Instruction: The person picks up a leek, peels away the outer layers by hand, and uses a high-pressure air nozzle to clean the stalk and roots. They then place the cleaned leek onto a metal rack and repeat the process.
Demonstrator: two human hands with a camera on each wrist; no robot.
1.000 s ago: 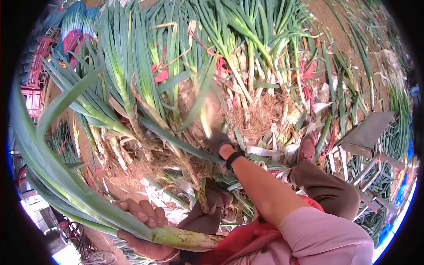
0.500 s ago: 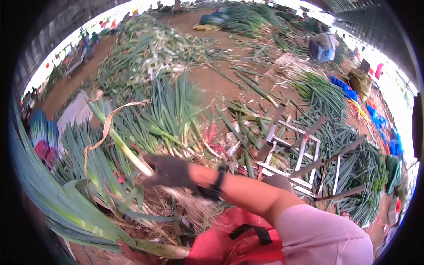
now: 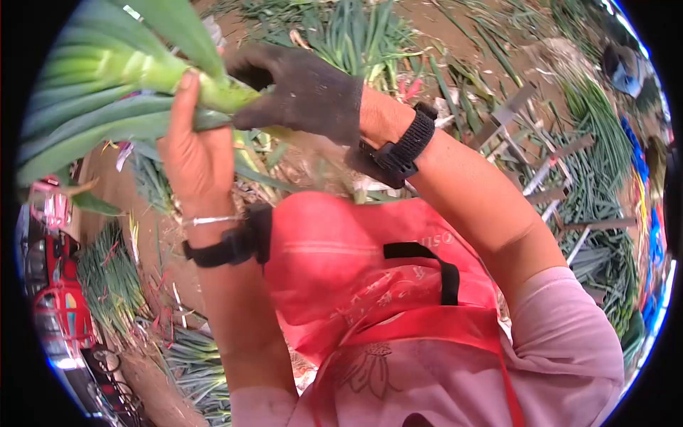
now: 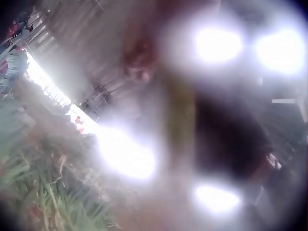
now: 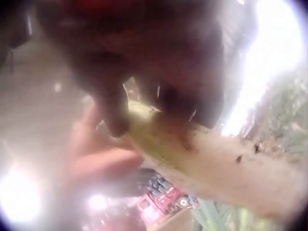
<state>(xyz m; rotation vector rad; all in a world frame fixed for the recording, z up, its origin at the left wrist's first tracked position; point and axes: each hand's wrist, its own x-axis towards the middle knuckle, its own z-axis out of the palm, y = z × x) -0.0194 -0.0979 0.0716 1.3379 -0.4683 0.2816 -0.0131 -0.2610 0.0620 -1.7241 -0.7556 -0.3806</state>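
In the head view my bare left hand (image 3: pixel 196 160) grips a thick green onion (image 3: pixel 135 75) just below its fanned leaves, thumb lying over the stalk. My right hand (image 3: pixel 302 92), in a dark glove, curls its fingers and thumb round the stalk right beside it. The right wrist view shows the pale, dirt-specked stalk (image 5: pixel 226 166) running under the gloved fingers (image 5: pixel 115 108), with the left hand (image 5: pixel 103 151) behind. The glove hides part of the stalk. The left wrist view is mostly blurred and glaring.
Bundled green onions (image 3: pixel 352 35) stand on the soil ahead. A metal frame (image 3: pixel 548 167) sits at the right beside a heap of green onions (image 3: pixel 605 270). A red apron (image 3: pixel 334 249) covers the person's front. Red vehicles (image 3: pixel 67 313) are at the far left.
The right hand reached down among the roots, then lifted a green onion toward the left. Now both hands are raised together at the upper left. The head view has swung around.
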